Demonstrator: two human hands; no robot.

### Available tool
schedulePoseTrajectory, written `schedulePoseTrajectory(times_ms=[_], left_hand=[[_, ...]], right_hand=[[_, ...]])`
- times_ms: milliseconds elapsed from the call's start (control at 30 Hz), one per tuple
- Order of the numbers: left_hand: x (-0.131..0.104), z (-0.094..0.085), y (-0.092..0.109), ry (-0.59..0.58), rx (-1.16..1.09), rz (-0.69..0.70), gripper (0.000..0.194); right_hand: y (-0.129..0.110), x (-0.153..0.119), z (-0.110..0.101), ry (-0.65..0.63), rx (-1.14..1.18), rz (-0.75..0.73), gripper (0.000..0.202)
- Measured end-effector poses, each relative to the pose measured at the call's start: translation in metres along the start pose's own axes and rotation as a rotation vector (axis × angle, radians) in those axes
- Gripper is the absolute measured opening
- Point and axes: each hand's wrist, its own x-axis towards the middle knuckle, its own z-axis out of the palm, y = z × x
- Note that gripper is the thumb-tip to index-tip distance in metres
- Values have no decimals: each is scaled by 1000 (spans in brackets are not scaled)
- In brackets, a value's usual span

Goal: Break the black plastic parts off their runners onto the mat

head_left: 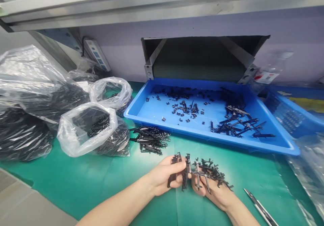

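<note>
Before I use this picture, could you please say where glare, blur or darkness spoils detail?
Head view: glare whitens the clear bag at far left; head view: the bottle at right looks smeared; head view: the black parts in the left hand are dark, with little surface detail.

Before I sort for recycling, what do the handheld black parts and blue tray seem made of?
Black parts: likely moulded plastic, satin, given thin branching shapes and soft highlights. Blue tray: probably rigid plastic, smooth, with a sheen on its rounded rim.
</note>
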Motion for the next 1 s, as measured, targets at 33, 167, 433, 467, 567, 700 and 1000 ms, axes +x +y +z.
schedulePoseTrajectory(times_ms=[33,167,433,467,567,700,1000], left_hand=[[1,0,2,64,67,50,35],[-3,-8,23,322,450,288,22],[-18,-44,66,840,1625,759,16],[-16,-49,69,859,1778,762,17],[-9,-60,78,776,2075,722,18],[-5,-64,85,643,2237,676,17],[3,-79,83,658,2166,905,61]], right_hand=[[0,0,0,11,39,-8,42],[2,-3,-2,22,174,-39,33],[3,-3,-3,121,189,-44,31],[2,-3,-3,115,177,-36,33],[-1,-2,-4,85,156,-16,38],[-1,-3,-2,91,165,-38,36],[-7,-4,12,244,142,-20,37]])
